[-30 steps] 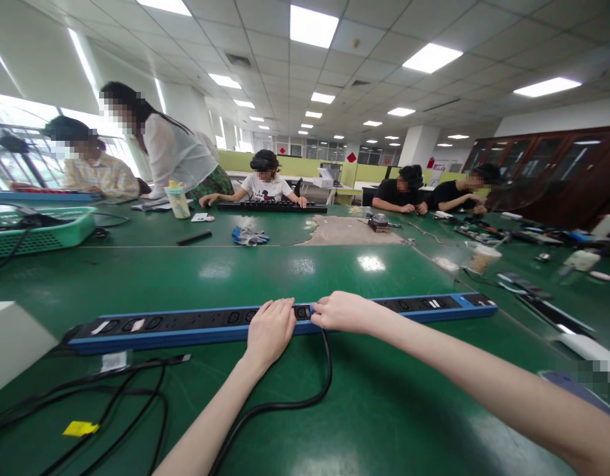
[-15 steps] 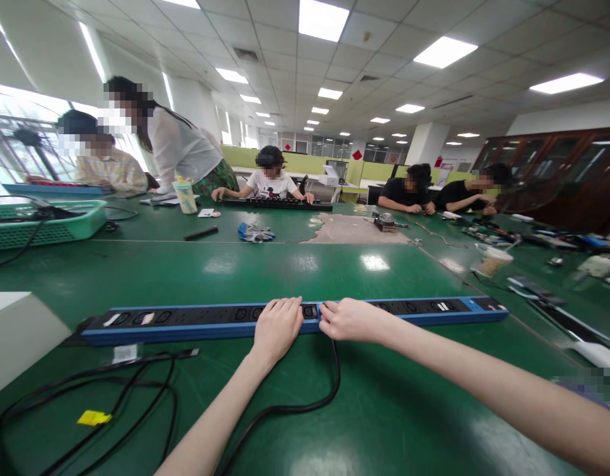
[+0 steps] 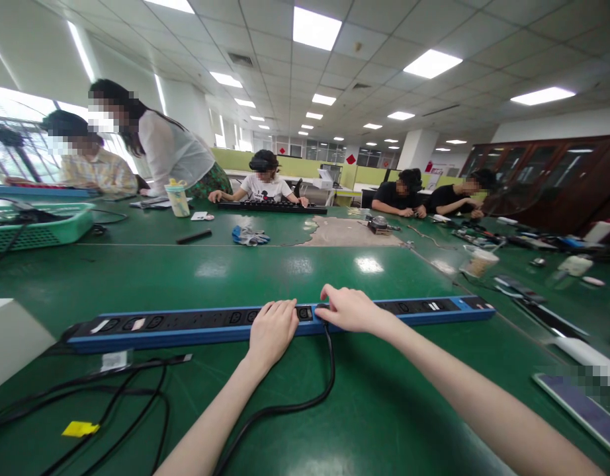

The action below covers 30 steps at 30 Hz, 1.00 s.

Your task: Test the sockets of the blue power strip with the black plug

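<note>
One long, straight, blue-edged power strip (image 3: pixel 200 320) lies across the glossy green tabletop (image 3: pixel 136 274), the left hand (image 3: pixel 274 330) draped over its middle, whether gripping I cannot tell. The right hand (image 3: pixel 352 309), loosely open, rests its thumb against one black plug (image 3: pixel 321 306), where one smooth, rounded cord (image 3: pixel 331 377) begins.

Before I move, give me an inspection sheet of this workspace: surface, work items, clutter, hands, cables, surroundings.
Surface: green table, pale patch on its far part.
Work items: blue-and-black power strip, lying lengthwise ahead.
Clutter: crumpled glove-like item, drink cup, green basket.
Hands: left hand rests on the power strip; right hand at a black cable's upper end, grip unclear.
Cables: black cable curves nearer; looped cables at left, yellow tag.
Surroundings: five other people.
</note>
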### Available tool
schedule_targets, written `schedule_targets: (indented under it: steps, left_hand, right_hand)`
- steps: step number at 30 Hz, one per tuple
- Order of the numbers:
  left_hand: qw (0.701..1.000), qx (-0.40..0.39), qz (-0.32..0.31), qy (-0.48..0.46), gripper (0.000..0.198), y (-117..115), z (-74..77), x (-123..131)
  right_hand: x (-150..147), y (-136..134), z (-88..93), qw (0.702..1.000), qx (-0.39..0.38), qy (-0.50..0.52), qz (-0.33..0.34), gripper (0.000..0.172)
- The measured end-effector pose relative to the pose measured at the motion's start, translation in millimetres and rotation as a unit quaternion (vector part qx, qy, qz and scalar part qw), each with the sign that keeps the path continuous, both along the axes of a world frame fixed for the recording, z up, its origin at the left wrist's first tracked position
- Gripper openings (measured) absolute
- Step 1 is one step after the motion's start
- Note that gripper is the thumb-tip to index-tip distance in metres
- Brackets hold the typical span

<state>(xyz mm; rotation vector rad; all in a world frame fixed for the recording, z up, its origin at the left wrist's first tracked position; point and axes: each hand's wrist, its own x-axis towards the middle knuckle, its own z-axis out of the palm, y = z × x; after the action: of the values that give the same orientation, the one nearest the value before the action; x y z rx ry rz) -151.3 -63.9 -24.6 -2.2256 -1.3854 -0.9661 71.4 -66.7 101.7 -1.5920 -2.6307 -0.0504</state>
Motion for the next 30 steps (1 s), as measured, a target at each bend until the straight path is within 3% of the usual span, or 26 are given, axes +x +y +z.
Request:
schedule_targets:
  steps: [4, 7, 18, 30]
  left_hand:
    - [1.0, -0.003, 0.0, 0.005, 0.038, 0, -0.5, 0]
    - [1.0, 0.0, -0.001, 0.003, 0.038, 0, -1.3, 1]
    - [1.0, 0.008, -0.005, 0.014, 0.038, 2, -3.2, 3]
    - [1.0, 0.005, 0.002, 0.022, 0.038, 3, -2.2, 4]
  right_hand:
    - [-22, -9, -26.6, 0.998, 0.029, -0.003, -0.059, 0.025]
    - [-32, -7, -35.5, 0.994, 0.05, 0.007, -0.092, 0.02]
    - [-32, -3, -44.1, 0.99, 0.083, 0.05, -0.104, 0.016]
    - [-28, 3, -40.0, 0.991, 0.068, 0.05, -0.108, 0.017]
